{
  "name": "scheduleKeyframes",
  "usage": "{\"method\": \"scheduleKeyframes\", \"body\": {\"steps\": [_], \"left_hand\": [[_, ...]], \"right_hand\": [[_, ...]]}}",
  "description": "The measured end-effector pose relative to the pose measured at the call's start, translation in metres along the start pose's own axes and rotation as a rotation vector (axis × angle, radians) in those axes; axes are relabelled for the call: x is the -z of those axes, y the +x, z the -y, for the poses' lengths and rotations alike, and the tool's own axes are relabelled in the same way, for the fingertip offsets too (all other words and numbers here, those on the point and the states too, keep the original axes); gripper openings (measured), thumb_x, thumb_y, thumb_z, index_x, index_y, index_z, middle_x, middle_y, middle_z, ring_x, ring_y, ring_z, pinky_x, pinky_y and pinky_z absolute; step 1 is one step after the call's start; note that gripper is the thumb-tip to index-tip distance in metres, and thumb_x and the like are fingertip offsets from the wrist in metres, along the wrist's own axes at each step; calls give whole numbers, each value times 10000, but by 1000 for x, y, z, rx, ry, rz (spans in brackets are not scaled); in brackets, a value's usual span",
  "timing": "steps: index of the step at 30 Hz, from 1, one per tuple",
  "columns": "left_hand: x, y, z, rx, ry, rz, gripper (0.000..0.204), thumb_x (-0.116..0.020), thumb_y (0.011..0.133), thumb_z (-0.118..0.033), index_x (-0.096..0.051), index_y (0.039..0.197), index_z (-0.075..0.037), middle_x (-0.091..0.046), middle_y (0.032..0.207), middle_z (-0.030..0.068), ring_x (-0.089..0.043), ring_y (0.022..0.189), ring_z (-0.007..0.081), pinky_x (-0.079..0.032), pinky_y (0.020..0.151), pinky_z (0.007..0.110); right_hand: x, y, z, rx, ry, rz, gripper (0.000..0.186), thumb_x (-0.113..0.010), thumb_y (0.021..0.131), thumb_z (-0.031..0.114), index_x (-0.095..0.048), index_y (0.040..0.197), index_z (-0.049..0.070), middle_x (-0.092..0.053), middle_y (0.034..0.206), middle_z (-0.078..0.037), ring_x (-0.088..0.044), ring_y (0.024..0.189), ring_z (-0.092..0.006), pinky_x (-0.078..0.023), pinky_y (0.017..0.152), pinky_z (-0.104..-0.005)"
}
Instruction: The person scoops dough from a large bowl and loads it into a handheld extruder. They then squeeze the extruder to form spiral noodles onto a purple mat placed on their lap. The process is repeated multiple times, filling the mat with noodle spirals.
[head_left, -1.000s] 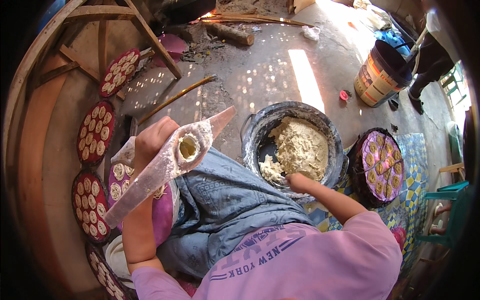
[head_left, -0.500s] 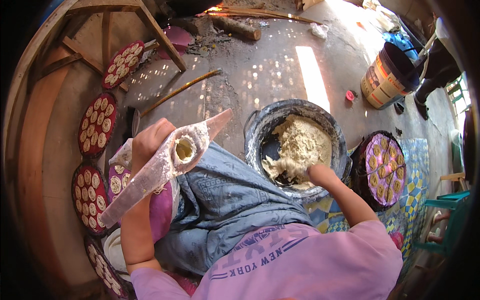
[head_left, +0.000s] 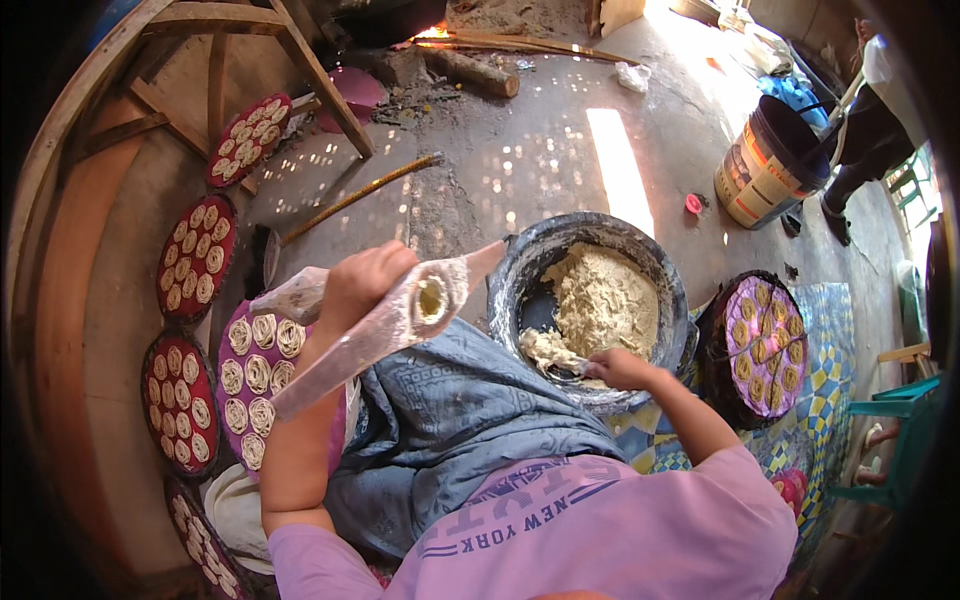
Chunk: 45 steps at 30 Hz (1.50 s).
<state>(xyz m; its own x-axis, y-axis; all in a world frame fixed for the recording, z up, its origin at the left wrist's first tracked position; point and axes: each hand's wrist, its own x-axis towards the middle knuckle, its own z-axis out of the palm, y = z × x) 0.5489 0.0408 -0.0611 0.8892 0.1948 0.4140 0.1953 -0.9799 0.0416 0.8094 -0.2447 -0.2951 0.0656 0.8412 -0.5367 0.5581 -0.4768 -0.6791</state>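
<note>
My left hand (head_left: pixel 364 284) is wrapped round a dough press (head_left: pixel 376 338), a long pale bar with a round hole in its middle, tilted up to the right above my lap. Some dough shows inside the hole, and flour dusts the bar. Beneath it is a round purple tray (head_left: pixel 238 388) bearing several coils of noodle-like dough. My right hand (head_left: pixel 622 368) grips a spoon by its handle, low in a black basin (head_left: pixel 510 270). A clump of dough (head_left: pixel 548 350) sits on the spoon. The larger dough mass (head_left: pixel 605 300) fills the basin's right side.
Red trays of coils (head_left: pixel 180 400) line the left side beside a wooden frame (head_left: pixel 320 75). Right of the basin stands a stack with a purple top (head_left: pixel 765 345). Further off are a bucket (head_left: pixel 765 165), a stick (head_left: pixel 360 195), a burning fire (head_left: pixel 432 38) and another person's legs (head_left: pixel 865 150).
My left hand has moved right and slightly up with the press, uncovering more of the purple tray. My right hand has shifted slightly left and down, and dough now sits on the spoon.
</note>
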Motion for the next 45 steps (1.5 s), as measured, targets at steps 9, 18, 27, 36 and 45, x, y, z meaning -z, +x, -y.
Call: {"method": "scheduleKeyframes", "body": {"steps": [9, 18, 27, 36, 45], "left_hand": [[-33, 28, -11, -4, -106, 18, 152, -629, 746, -143, -520, 835, -85, -528, 744, 114, -622, 684, 312, -494, 559, 405], [0, 43, -28, 31, -155, -90, 348, -730, 688, -280, -552, 920, -91, -571, 839, 114, -621, 758, 334, -513, 626, 417], [-17, 71, -47, 46, 75, -226, 175, -650, 772, -217, -545, 873, -121, -575, 775, 67, -644, 695, 274, -511, 553, 372], [-1, 55, -15, 169, 176, -308, 328, -739, 735, -348, -535, 813, -103, -535, 753, 96, -601, 683, 321, -491, 574, 407], [6, 82, -26, 213, -71, -377, 223, -729, 691, -201, -583, 834, -111, -568, 797, 98, -605, 703, 334, -501, 600, 410]], "right_hand": [[164, -122, 107, 208, 610, 273, 322, -507, 1005, 244, -569, 1193, -10, -431, 580, 31, -364, 446, -44, -292, 377, -221], [184, -109, 171, 431, 97, 15, 247, -504, 993, 222, -590, 1177, 82, -483, 595, 5, -437, 474, -69, -365, 417, -243], [148, -119, 235, 657, -1302, -940, 281, -553, 865, 143, -649, 1129, 150, -533, 639, 1, -546, 501, -128, -415, 436, -284], [155, -166, 217, 487, -1009, -973, 297, -573, 860, 117, -632, 1152, 115, -561, 631, -26, -583, 509, -167, -448, 447, -322], [160, -159, 226, 463, -992, -1111, 230, -623, 864, 190, -652, 1090, 166, -555, 623, -26, -574, 488, -190, -430, 436, -335]]}}
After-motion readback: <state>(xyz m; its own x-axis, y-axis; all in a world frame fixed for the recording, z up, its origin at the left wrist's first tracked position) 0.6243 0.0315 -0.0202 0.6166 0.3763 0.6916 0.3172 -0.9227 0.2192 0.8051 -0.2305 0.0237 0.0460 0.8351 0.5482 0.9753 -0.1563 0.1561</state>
